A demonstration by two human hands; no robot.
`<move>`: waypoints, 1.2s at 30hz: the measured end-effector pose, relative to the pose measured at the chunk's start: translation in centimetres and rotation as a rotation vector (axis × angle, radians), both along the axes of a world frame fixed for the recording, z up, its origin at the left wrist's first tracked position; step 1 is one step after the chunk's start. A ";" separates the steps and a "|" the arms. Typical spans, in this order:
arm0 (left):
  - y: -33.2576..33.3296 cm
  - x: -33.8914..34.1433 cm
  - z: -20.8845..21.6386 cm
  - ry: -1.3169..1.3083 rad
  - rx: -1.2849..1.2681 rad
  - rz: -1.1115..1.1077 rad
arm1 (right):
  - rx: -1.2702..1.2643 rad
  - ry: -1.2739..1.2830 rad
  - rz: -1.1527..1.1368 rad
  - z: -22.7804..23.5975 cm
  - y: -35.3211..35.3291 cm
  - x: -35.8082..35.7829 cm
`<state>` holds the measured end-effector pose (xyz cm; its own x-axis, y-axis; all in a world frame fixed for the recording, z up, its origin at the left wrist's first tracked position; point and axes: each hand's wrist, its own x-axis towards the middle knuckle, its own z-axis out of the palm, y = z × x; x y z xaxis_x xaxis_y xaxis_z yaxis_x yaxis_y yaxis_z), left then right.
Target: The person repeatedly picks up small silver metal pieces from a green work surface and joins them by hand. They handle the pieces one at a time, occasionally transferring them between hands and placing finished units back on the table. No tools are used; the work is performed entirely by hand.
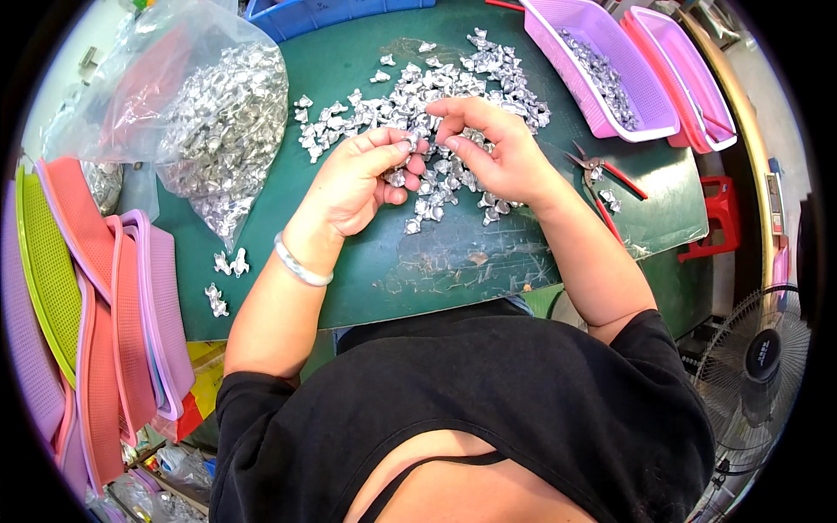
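Several small silvery metal castings (411, 142) are in my left hand (353, 179), one pinched between thumb and forefinger and another by the curled lower fingers. To its right, my right hand (506, 152) hovers at the pile's near side. Its thumb and forefinger are apart with nothing visible between them; the other fingers are partly hidden. Beneath and beyond both hands spreads a loose pile of the same castings (506, 70) on the green tabletop (349, 279). Red-handled cutting pliers (593, 166) lie with jaws apart, right of my right hand.
A clear plastic bag (222, 122) full of castings stands at left, with a few loose pieces (215, 301) near it. Purple basket (602, 78) holds small metal parts. Stacked baskets (122, 322) line the left; a blue bin (336, 16), red stool (722, 218) and fan (754, 366) surround the table.
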<state>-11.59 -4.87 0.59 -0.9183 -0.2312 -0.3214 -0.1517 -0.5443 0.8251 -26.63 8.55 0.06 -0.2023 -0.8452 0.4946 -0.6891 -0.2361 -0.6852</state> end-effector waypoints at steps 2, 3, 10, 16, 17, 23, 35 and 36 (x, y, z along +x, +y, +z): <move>-0.5 0.1 -0.4 0.046 0.058 -0.006 | 0.017 0.052 -0.002 0.2 0.0 0.1; -0.7 0.2 -0.7 0.075 0.103 -0.005 | 0.026 0.078 -0.004 0.4 0.1 0.2; -1.9 1.2 -1.2 0.165 0.257 0.052 | 0.137 0.273 0.079 0.5 -0.1 1.4; -1.0 1.2 -0.6 0.016 0.081 0.124 | 0.166 0.312 -0.022 0.2 -0.5 2.2; -0.8 1.2 -0.3 0.001 0.051 0.130 | 0.157 0.279 -0.027 0.3 -0.4 2.1; 0.1 1.2 0.3 -0.117 -0.122 0.017 | -0.078 0.108 0.017 0.7 -0.3 2.2; 0.3 1.1 -0.1 -0.052 -0.067 0.077 | 0.059 -0.526 0.060 -0.1 -0.2 2.2; 0.3 1.1 -0.2 -0.045 -0.074 0.077 | 0.077 -0.565 0.065 -0.1 -0.2 2.2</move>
